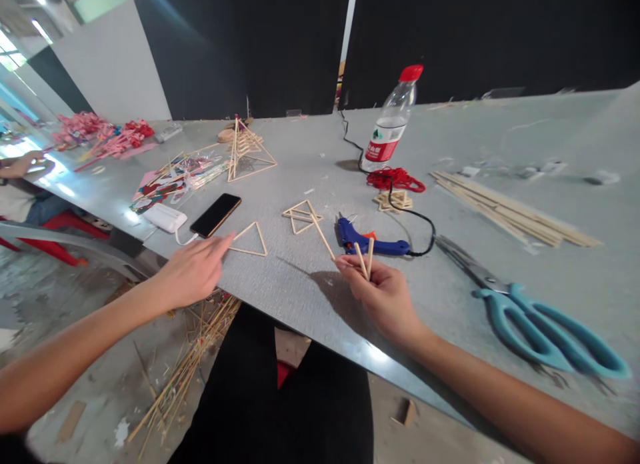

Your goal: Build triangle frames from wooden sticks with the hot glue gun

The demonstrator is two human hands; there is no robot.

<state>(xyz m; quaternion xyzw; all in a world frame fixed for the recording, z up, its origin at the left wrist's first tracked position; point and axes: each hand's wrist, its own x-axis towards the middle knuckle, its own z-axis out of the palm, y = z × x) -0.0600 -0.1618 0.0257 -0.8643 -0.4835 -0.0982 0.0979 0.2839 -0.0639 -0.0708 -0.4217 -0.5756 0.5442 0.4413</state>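
Note:
My right hand (383, 294) rests on the grey table (310, 277) near its front edge and pinches a few short wooden sticks (364, 257) that point up and away. My left hand (193, 271) is flat with fingers apart, its fingertips reaching a flat wooden stick triangle (251, 240) on the table. More stick triangles (301, 216) lie just beyond. A blue glue gun (373, 243) lies right behind my right hand, its black cord running back across the table.
Teal scissors (540, 317) lie at the right. Long wooden sticks (515, 211), red string (395, 179), a water bottle (393, 121), a black phone (215, 215), a white power bank (165, 217) and a stick pyramid (247, 151) stand further back. Another person's hand (25, 164) is far left.

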